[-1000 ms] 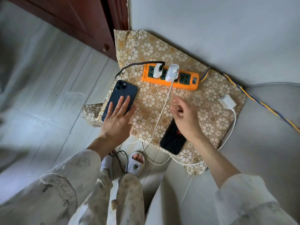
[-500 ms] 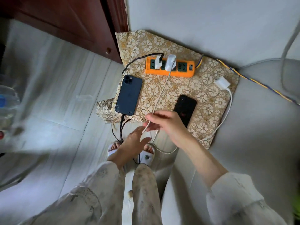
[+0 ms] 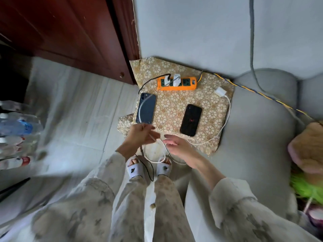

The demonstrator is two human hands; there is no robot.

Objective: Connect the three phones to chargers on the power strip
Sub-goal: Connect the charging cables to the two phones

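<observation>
An orange power strip (image 3: 176, 83) lies at the back of a floral cloth (image 3: 174, 103), with two white chargers (image 3: 176, 79) plugged in. A dark blue phone (image 3: 146, 108) lies face down on the left, a black cable reaching its near end. A black phone (image 3: 190, 120) lies to the right. A white cable (image 3: 139, 109) arcs from a plugged charger over the blue phone down to my left hand (image 3: 140, 136), which pinches its plug end. My right hand (image 3: 176, 144) hovers beside it with fingers apart. A loose white charger (image 3: 220, 92) with its cable lies at the cloth's right edge.
A grey sofa (image 3: 253, 137) carries the cloth; a yellow-blue cord (image 3: 258, 92) runs off right. A red wooden cabinet (image 3: 78, 41) stands at the back left. Plastic bottles (image 3: 15, 133) sit on the tiled floor at left. My slippered feet (image 3: 148, 167) stand among looped cables.
The view pulled back. The white cable's end passed from my right hand to my left, and its run now lies across the blue phone. My right hand let go and opened.
</observation>
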